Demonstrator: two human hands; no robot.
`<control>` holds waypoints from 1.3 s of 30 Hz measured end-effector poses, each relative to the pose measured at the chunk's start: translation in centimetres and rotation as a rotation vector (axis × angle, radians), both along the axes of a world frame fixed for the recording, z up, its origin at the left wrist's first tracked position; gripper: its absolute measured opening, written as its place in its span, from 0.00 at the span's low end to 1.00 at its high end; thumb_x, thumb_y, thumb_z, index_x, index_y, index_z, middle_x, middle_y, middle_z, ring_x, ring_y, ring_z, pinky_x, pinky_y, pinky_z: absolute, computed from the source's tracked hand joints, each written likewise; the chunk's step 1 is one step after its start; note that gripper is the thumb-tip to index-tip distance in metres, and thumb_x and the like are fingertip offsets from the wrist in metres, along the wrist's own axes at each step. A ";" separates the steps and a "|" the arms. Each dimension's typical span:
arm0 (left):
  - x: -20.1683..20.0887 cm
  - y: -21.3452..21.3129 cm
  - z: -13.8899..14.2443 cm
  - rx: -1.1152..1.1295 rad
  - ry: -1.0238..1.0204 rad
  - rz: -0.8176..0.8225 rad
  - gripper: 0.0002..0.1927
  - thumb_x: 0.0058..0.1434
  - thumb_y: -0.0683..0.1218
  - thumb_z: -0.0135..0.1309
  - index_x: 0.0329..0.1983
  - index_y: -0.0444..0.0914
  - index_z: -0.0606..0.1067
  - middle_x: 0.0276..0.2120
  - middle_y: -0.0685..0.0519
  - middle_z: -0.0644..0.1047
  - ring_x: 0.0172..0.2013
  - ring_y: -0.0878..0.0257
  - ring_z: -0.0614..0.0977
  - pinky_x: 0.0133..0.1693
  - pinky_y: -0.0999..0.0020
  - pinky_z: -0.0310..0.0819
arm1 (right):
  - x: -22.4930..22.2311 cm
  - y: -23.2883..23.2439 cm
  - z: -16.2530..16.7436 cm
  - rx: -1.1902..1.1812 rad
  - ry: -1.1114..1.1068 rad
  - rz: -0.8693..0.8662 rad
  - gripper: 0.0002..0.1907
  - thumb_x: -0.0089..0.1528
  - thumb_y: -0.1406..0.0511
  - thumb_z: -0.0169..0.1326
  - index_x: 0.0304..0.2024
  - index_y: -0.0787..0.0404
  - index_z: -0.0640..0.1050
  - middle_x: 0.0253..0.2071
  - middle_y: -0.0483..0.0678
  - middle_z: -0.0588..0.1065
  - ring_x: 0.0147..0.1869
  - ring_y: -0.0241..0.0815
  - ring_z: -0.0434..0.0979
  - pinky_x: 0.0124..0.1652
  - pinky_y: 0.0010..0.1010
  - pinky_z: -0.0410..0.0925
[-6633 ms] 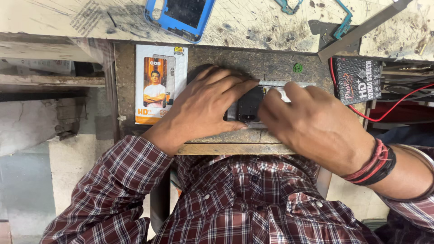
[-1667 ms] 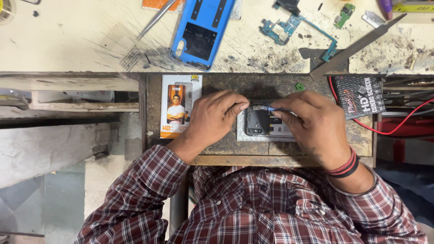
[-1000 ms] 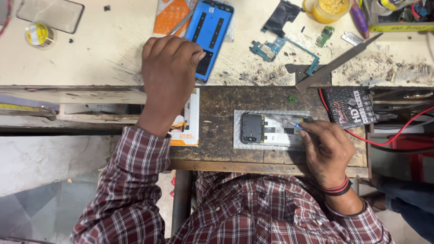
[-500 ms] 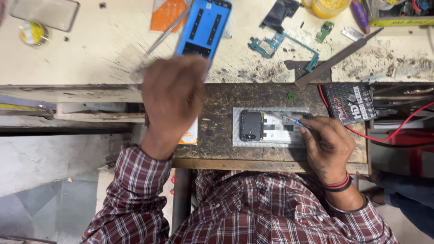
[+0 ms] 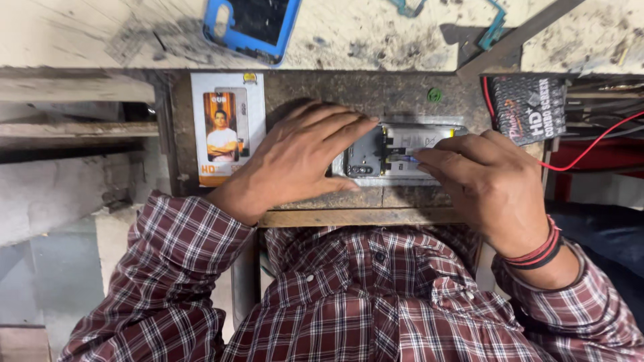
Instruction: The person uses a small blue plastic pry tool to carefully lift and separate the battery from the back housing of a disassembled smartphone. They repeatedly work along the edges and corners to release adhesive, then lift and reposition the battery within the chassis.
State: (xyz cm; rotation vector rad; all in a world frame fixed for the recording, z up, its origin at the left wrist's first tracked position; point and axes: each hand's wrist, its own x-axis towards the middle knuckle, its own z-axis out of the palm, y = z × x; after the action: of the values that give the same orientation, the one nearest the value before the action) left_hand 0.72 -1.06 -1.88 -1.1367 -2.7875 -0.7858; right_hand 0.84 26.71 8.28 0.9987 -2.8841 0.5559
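Head cam, looking straight down: I'm steadying the opened phone [image 5: 396,153] with my left hand [image 5: 295,157], fingers spread flat and pressing on its camera end, so that grip is wide open and just resting, not closed around anything. My right hand [image 5: 486,184] is working from the other end, fingertips pinched narrow over the phone's bare innards. There's something thin and bluish at the tips, probably a small tool, but I can't tell for sure. The phone is lying between both hands on the dark wooden tabletop [image 5: 322,90], back cover off.

My read is that I'm picking at something inside, and the next bit calls for a light, steady touch while the left keeps the body from sliding.

Around it: a printed card [image 5: 227,127] is sitting just left of my left hand, a black packet [image 5: 526,107] and a red wire [image 5: 590,137] beyond my right, and a blue phone frame [image 5: 251,27] up on the scratched pale bench top past my fingertips. It's a cramped, scruffy workshop corner.
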 end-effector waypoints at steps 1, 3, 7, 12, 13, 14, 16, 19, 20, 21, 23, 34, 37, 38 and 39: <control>0.0 0.1 -0.2 0.004 0.001 0.012 0.53 0.50 0.67 0.66 0.71 0.36 0.62 0.62 0.39 0.72 0.63 0.46 0.72 0.65 0.48 0.64 | 0.0 -0.2 0.4 0.021 -0.018 0.033 0.16 0.55 0.69 0.65 0.46 0.53 0.85 0.41 0.44 0.80 0.41 0.44 0.78 0.39 0.35 0.71; 0.1 0.2 -0.4 0.024 -0.015 0.029 0.52 0.50 0.66 0.67 0.72 0.37 0.62 0.62 0.41 0.73 0.63 0.47 0.73 0.65 0.48 0.64 | 0.0 -0.5 0.9 0.080 -0.025 0.083 0.19 0.52 0.70 0.64 0.47 0.53 0.85 0.39 0.44 0.79 0.40 0.44 0.77 0.38 0.35 0.71; 0.2 0.3 -0.5 0.065 -0.069 0.049 0.52 0.49 0.65 0.69 0.72 0.39 0.63 0.62 0.42 0.73 0.63 0.47 0.73 0.65 0.48 0.65 | 0.7 -0.7 1.6 0.202 -0.017 0.104 0.22 0.48 0.67 0.65 0.47 0.53 0.86 0.32 0.43 0.77 0.34 0.43 0.75 0.33 0.35 0.70; 0.1 0.5 0.0 0.067 -0.062 0.070 0.51 0.48 0.65 0.69 0.71 0.41 0.64 0.62 0.43 0.73 0.62 0.47 0.73 0.64 0.49 0.65 | 1.4 -0.8 1.4 0.217 0.003 0.098 0.18 0.53 0.70 0.63 0.47 0.53 0.86 0.33 0.43 0.78 0.34 0.41 0.75 0.32 0.33 0.69; 0.1 0.6 0.0 0.062 -0.063 0.070 0.51 0.48 0.65 0.70 0.71 0.40 0.64 0.62 0.42 0.73 0.62 0.47 0.73 0.64 0.49 0.66 | 1.5 -0.8 1.4 0.222 0.012 0.098 0.18 0.53 0.70 0.63 0.47 0.53 0.86 0.33 0.43 0.78 0.34 0.41 0.75 0.32 0.33 0.69; 0.1 0.6 0.1 0.057 -0.062 0.070 0.52 0.48 0.65 0.70 0.71 0.40 0.64 0.62 0.42 0.73 0.62 0.47 0.73 0.63 0.49 0.66 | 1.5 -0.9 1.4 0.227 0.023 0.098 0.18 0.53 0.69 0.63 0.47 0.53 0.86 0.33 0.43 0.77 0.34 0.41 0.75 0.32 0.33 0.69; 0.1 0.5 0.2 0.057 -0.078 0.075 0.51 0.47 0.65 0.70 0.71 0.40 0.65 0.62 0.43 0.73 0.62 0.48 0.74 0.63 0.49 0.67 | 1.5 -0.9 1.6 0.233 0.021 0.107 0.19 0.53 0.69 0.62 0.47 0.53 0.86 0.33 0.43 0.77 0.34 0.41 0.75 0.33 0.34 0.70; 0.2 0.5 0.3 0.057 -0.114 0.079 0.51 0.47 0.65 0.70 0.71 0.41 0.65 0.62 0.43 0.73 0.62 0.48 0.73 0.63 0.50 0.67 | 1.6 -1.0 1.8 0.232 0.017 0.120 0.21 0.51 0.70 0.60 0.48 0.54 0.85 0.34 0.42 0.77 0.35 0.41 0.74 0.33 0.34 0.71; 0.2 0.5 0.5 0.057 -0.127 0.079 0.51 0.47 0.65 0.70 0.71 0.41 0.66 0.62 0.43 0.73 0.62 0.48 0.73 0.63 0.50 0.67 | 1.6 -1.0 1.9 0.230 0.017 0.124 0.22 0.50 0.71 0.59 0.48 0.54 0.85 0.34 0.42 0.77 0.35 0.41 0.74 0.33 0.33 0.71; 0.2 0.4 0.7 0.065 -0.131 0.080 0.51 0.47 0.64 0.70 0.71 0.42 0.65 0.62 0.44 0.73 0.63 0.48 0.72 0.63 0.50 0.67 | 1.7 -1.0 1.9 0.257 0.023 0.128 0.22 0.50 0.70 0.58 0.48 0.54 0.85 0.34 0.42 0.76 0.35 0.41 0.74 0.33 0.33 0.70; 0.3 0.4 1.2 0.081 -0.130 0.081 0.51 0.47 0.63 0.71 0.72 0.42 0.65 0.62 0.44 0.73 0.64 0.47 0.72 0.64 0.50 0.66 | 2.0 -1.0 1.7 0.314 0.044 0.133 0.22 0.50 0.69 0.58 0.48 0.53 0.85 0.33 0.42 0.75 0.34 0.42 0.73 0.33 0.33 0.70; 0.1 1.8 3.8 0.071 -0.100 0.109 0.44 0.41 0.59 0.70 0.63 0.42 0.72 0.56 0.48 0.76 0.58 0.50 0.75 0.58 0.51 0.66 | 3.0 -2.1 2.0 0.399 0.240 0.290 0.10 0.55 0.61 0.54 0.35 0.59 0.80 0.33 0.44 0.69 0.38 0.41 0.71 0.30 0.29 0.68; 0.1 1.9 3.7 0.052 -0.105 0.120 0.44 0.40 0.59 0.71 0.61 0.42 0.73 0.56 0.49 0.77 0.57 0.50 0.75 0.58 0.50 0.66 | 3.0 -2.1 1.5 0.460 0.298 0.409 0.07 0.56 0.61 0.54 0.30 0.58 0.78 0.33 0.44 0.69 0.38 0.40 0.71 0.27 0.28 0.66; 0.1 1.8 3.6 0.045 -0.114 0.125 0.44 0.40 0.58 0.71 0.61 0.42 0.73 0.56 0.49 0.77 0.58 0.51 0.75 0.59 0.51 0.66 | 3.0 -2.1 1.4 0.382 0.348 0.414 0.08 0.55 0.61 0.54 0.31 0.58 0.78 0.34 0.43 0.69 0.38 0.39 0.72 0.27 0.28 0.66; 0.0 1.9 3.6 0.041 -0.124 0.128 0.44 0.40 0.58 0.72 0.61 0.42 0.73 0.56 0.49 0.77 0.58 0.51 0.75 0.59 0.51 0.66 | 2.9 -2.1 1.5 0.307 0.396 0.419 0.08 0.54 0.61 0.54 0.31 0.58 0.79 0.35 0.43 0.70 0.39 0.38 0.72 0.27 0.27 0.65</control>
State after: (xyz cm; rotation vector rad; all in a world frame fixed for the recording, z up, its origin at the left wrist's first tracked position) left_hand 0.75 0.82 1.72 -0.9220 -2.8941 -0.9259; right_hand 3.78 24.62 9.75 1.5650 -2.4554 -0.0851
